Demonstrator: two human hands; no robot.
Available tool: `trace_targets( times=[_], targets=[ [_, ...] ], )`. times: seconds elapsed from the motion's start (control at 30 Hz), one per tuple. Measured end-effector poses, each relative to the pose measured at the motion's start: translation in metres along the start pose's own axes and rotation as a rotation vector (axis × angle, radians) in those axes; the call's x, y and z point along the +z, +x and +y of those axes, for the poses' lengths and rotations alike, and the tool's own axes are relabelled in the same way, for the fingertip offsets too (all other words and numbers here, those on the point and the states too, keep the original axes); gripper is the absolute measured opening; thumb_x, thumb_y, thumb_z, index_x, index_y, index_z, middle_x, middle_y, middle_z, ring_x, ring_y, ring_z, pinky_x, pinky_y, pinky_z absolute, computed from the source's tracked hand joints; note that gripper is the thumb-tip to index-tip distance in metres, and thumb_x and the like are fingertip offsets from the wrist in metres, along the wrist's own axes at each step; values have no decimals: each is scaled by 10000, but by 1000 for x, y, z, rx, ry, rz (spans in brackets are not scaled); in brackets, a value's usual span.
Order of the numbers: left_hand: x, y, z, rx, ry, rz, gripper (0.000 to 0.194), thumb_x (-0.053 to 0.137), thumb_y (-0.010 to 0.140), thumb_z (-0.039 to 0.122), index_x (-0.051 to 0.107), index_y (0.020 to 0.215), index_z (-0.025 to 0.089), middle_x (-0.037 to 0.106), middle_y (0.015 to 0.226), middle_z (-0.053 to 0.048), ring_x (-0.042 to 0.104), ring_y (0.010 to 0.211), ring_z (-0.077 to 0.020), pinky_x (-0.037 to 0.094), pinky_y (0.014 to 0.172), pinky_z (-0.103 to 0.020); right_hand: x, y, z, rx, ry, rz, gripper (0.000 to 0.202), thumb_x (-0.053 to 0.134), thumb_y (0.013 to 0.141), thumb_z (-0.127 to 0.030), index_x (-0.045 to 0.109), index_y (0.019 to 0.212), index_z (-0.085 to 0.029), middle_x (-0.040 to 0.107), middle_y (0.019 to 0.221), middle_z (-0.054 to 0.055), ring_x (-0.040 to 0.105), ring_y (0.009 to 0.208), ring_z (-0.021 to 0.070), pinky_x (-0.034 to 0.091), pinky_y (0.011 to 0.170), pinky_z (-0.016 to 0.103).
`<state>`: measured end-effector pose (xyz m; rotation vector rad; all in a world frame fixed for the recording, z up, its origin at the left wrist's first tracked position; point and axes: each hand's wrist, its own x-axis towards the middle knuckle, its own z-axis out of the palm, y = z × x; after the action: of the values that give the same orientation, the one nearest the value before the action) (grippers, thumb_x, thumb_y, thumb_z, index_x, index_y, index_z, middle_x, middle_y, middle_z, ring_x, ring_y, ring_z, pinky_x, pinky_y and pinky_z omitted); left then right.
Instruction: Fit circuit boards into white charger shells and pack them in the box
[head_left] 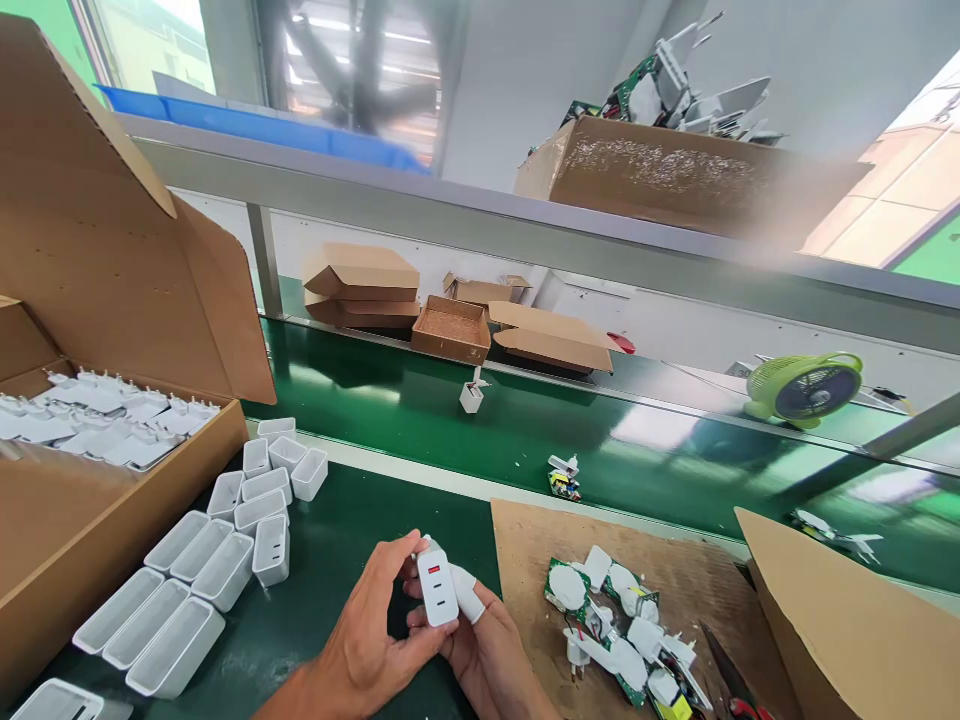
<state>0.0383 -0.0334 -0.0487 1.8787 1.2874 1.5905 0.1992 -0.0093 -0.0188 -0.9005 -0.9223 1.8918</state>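
Observation:
A white charger (pixel 438 590) with one red port and two small slots faces up at the lower middle of the head view. My left hand (pixel 366 622) grips it from the left, thumb at its lower end. From the right, my right hand (pixel 489 645) holds it too, with a white cover on the thumb; its other fingers are partly hidden behind the charger. To the left stand several white charger housings (pixel 201 552). On the right, charger circuit boards (pixel 630 630) with white parts lie on a cardboard sheet (pixel 525 545).
An open carton (pixel 172 470) of white plug parts stands at the left. A green conveyor belt (pixel 405 430) crosses behind the bench, carrying a small white charger (pixel 472 396) and a board (pixel 564 480). Scissors (pixel 739 690) lie lower right; a green fan (pixel 806 388) stands farther back.

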Motion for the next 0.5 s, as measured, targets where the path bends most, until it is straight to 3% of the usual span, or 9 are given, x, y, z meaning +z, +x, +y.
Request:
trace_targets(
  times=[0.1,0.17,0.27,0.33,0.4,0.5],
  targets=[
    [-4,4,0,11,86,-49,788,720,893,202,327,1571,284,662,1304,-131,664,1161,-319,596,982,-487,-8,5,5,-207,-251,76,427,787,878,-558,766,1119,-207,777,1035,109,748,882,271,644,832,443],
    [-6,6,0,6,146,-122,693,709,885,198,435,1518,263,670,1295,-149,635,1171,-354,571,989,-539,-14,7,7,-417,-516,166,368,782,886,-466,731,1163,-230,742,1031,89,726,858,241,650,795,390],
    [-6,9,-4,-136,93,-246,487,695,871,206,607,1347,256,695,1231,-128,648,1099,-335,586,933,-507,-22,2,6,-686,-898,321,374,729,890,-327,658,1248,-245,671,958,49,678,778,211,640,730,343],
    [-1,16,-11,-271,11,-266,440,689,862,217,632,1298,251,694,1202,-109,657,1059,-305,586,921,-479,-25,-5,5,-790,-1076,364,406,687,902,-276,622,1303,-263,667,993,59,690,843,237,640,792,364],
    [9,28,-22,-344,-38,-254,451,697,830,199,629,1274,230,700,1174,-99,665,1025,-281,575,935,-469,-24,-11,6,-858,-1185,305,444,636,932,-241,594,1371,-292,692,1127,91,715,976,273,629,903,395],
    [35,52,-41,-353,-65,-269,475,708,746,110,626,1209,178,726,1103,-95,689,965,-250,587,913,-422,-10,-11,17,-999,-1227,23,489,583,975,-234,547,1457,-311,728,1223,110,737,1044,287,624,939,404]
  ],
)
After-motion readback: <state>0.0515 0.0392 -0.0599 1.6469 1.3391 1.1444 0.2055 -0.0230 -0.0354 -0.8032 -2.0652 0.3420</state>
